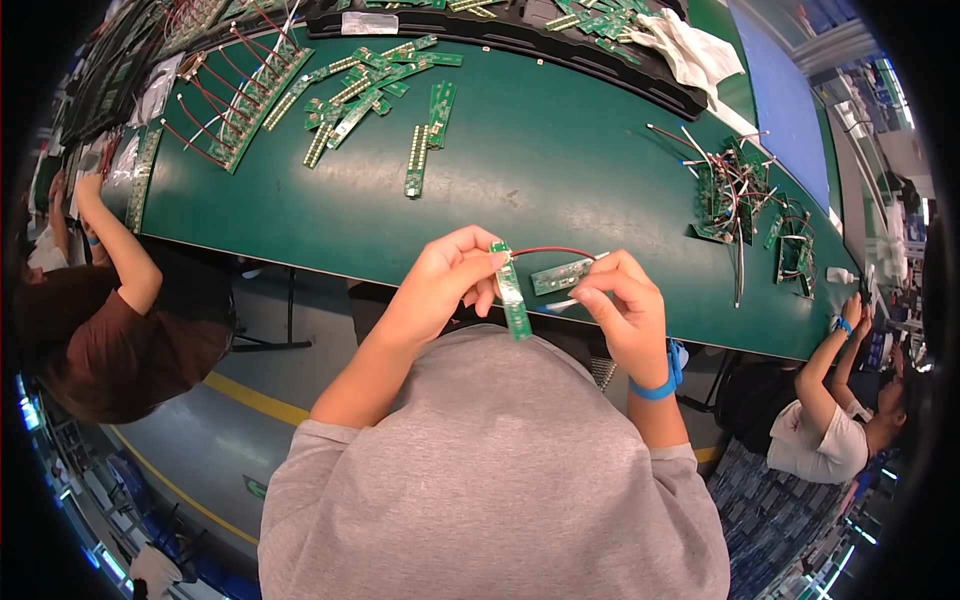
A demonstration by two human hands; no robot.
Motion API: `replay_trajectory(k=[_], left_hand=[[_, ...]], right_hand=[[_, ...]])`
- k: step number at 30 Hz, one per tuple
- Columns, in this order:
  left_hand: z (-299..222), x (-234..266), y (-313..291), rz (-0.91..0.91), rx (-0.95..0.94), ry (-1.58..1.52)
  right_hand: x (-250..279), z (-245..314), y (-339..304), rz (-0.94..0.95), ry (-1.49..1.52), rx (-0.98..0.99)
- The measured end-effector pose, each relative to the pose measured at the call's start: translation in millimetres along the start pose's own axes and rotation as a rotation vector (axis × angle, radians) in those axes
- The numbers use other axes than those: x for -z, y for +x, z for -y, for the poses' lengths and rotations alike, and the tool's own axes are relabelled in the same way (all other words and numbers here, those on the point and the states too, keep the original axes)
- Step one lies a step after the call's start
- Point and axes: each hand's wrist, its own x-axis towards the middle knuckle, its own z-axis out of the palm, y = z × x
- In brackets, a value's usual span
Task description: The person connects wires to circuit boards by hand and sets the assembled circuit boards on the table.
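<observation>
Between the thumb and fingers of my left hand [450,275] is a narrow green circuit board [514,305], tilted with its lower end toward me. A red wire [552,250] arches from its top end across to my right hand [628,305]. My right hand is closed in a pinch at a second, wider green circuit board [562,277], near the wire's other end. A white cable with a blue tip [558,306] sticks out below that board. Both boards are held above the table's near edge. Exactly how the fingers grip the wire end is too small to tell.
On the green table [560,140] lie a pile of narrow circuit boards [365,85], a row of wired boards [245,110] at left and a tangle of wired boards [735,190] at right. A black tray [600,75] holding boards and a white glove [690,50] stands behind. People sit on both sides.
</observation>
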Motion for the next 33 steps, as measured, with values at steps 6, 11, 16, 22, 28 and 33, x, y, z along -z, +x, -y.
replay_trajectory(k=[6,11,16,22,28,33], left_hand=[[5.2,2.8,-1.5,0.115,-0.016,-0.038],[4.8,-1.2,-2.2,0.126,-0.019,-0.054],[8.2,-5.5,-1.6,0.154,-0.008,-0.115],[9.2,-10.8,-3.8,0.173,-0.005,-0.159],[4.8,-13.8,-5.6,0.168,0.002,-0.127],[5.5,-13.8,-6.7,0.161,0.003,-0.133]], right_hand=[[-5.3,5.1,4.7,0.036,0.055,-0.082],[-5.5,11.7,7.8,0.039,-0.048,-0.084],[-12.6,11.7,5.5,-0.062,-0.13,0.017],[-21.3,18.7,5.4,-0.106,-0.178,0.067],[-23.3,18.4,4.5,-0.109,-0.19,0.071],[-25.6,21.5,3.3,-0.136,-0.148,0.006]])
